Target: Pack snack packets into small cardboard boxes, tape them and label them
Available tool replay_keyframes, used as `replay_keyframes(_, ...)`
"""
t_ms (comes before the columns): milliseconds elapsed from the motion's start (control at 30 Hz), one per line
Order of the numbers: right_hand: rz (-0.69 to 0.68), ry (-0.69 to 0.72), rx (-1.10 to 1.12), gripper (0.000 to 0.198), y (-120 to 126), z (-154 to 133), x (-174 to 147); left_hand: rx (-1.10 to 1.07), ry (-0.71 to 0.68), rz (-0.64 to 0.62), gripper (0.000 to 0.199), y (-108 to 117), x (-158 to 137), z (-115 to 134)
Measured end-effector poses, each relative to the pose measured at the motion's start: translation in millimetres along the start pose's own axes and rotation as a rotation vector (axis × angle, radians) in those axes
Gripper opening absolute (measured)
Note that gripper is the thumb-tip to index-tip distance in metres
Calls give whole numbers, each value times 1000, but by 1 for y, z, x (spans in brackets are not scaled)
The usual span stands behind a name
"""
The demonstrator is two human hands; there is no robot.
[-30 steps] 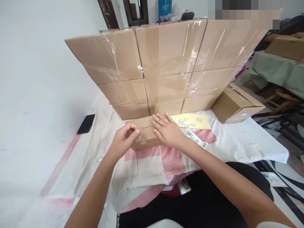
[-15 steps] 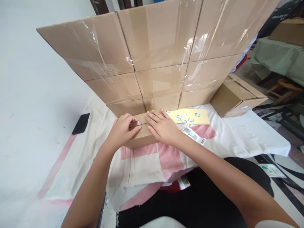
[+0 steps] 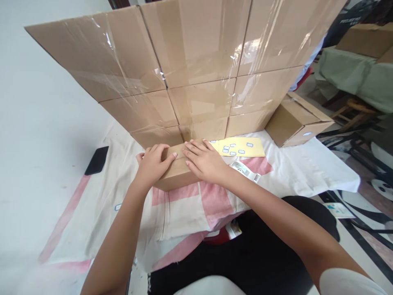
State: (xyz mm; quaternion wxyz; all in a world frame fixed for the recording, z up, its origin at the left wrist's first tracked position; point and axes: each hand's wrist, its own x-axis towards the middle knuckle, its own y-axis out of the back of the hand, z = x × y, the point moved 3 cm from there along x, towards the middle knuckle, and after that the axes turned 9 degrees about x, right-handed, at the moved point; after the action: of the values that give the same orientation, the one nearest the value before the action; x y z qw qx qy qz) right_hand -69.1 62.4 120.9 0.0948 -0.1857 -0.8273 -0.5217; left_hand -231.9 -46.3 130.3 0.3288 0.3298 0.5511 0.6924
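Note:
A small brown cardboard box [image 3: 178, 179] lies on the cloth-covered table in front of me, a seam running along its top. My left hand [image 3: 153, 164] grips its left end, thumb on the top and fingers around the far side, partly hidden. Flat across the top, toward the right, rests my right hand [image 3: 205, 162], its fingers stretched out. A yellow sheet [image 3: 256, 148] with several small blue-edged white labels lies just beyond my right hand. Beside my right forearm is a white tape dispenser-like object [image 3: 244, 170], partly covered by the arm.
A tall wall of taped cardboard boxes [image 3: 202, 98] stands right behind the small box. Another cardboard box [image 3: 294, 121] sits at the right of the table. A black phone-like object [image 3: 97, 160] lies at left, and a loose label [image 3: 118, 207] lies near my left forearm.
My left hand has shifted left, from the seam near the middle to the box's left end. My right hand stays flat on top. The whole view has shifted slightly.

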Motion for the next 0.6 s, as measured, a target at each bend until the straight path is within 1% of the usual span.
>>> replay_keyframes(67, -14, -12, 208, 41, 14, 11, -1, -4, -9, -14, 49, 0, -2, -2)
replay_keyframes(100, 9, -40, 329, 40, 26, 22, -2, -6, -11, -23, 52, -1, -2, -4)
replay_keyframes(167, 141, -159, 513, 36, 55, 58, -11, -2, -9, -40, 56, -2, -3, -6)
replay_keyframes(200, 232, -248, 538, 34, 71, 81, -20, 1, -4, -46, 56, -2, -3, -7)
replay_keyframes(233, 305, -346, 510, 32, 85, 104, -30, 2, 0, -54, 56, -2, -3, -8)
replay_keyframes(267, 322, -458, 436, 31, 96, 127, -41, 0, 4, -63, 54, -3, -3, -8)
replay_keyframes(300, 290, -585, 331, 31, 102, 148, -53, -5, 6, -69, 53, -3, -2, -9)
replay_keyframes(333, 224, -705, 216, 32, 104, 166, -65, -13, 8, -72, 52, -4, -1, -9)
replay_keyframes(367, 148, -791, 122, 32, 102, 180, -76, -22, 10, -72, 52, -5, -1, -9)
replay_keyframes(400, 77, -847, 55, 32, 97, 190, -85, -30, 11, -71, 52, -5, 0, -10)
replay_keyframes(467, -24, -868, 10, 35, 80, 199, -99, -43, 12, -60, 53, -6, 0, -11)
replay_keyframes(533, -82, -836, 20, 43, 63, 200, -108, -49, 13, -49, 55, -7, -1, -13)
replay_keyframes(600, -128, -819, -20, 49, 55, 200, -113, -57, 14, -38, 57, -8, -1, -15)
